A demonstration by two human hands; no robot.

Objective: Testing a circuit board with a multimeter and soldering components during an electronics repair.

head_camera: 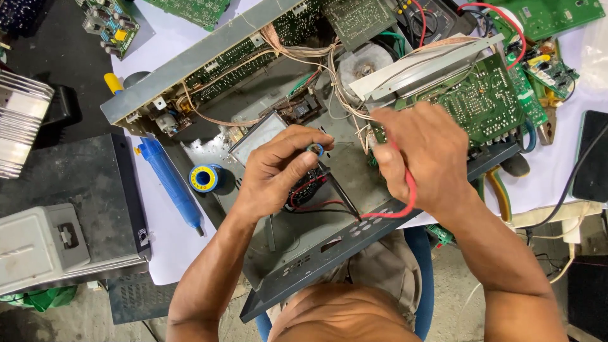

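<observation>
at the bottom centre of the frame, the person's knees and a blue seat edge [423,278] show below the dark front panel [329,244] of an opened electronics chassis [190,63], which runs diagonally from lower centre to upper left.

the left hand [278,171], at centre frame, is closed in a pinch: thumb and forefinger grip a small blue ring-shaped part [315,149] at the fingertips. under this hand lie a black round component [307,189] and thin red and black wires [316,206] over the chassis floor.

the right hand [424,155], right of centre, is closed around a red test lead [410,190], which curves down from the fist to the front panel edge. what the fingertips touch is hidden by the hand; they rest near a bundle of pale wires [354,107] beside the green circuit board [481,101].

left of the chassis, on white paper [171,240], lie a blue desoldering pump [171,183] and a blue spool of solder [204,178], just beside each other. a grey metal box [44,244] sits at lower left on a black unit [69,177].

further up, a toroidal transformer [362,63] sits at the centre top inside the chassis, with a metal bracket [424,66] to its right. loose green circuit boards [551,16] occupy the upper right, and another board [111,22] lies at the upper left. a finned heat sink [19,120] stands at the left edge.
</observation>
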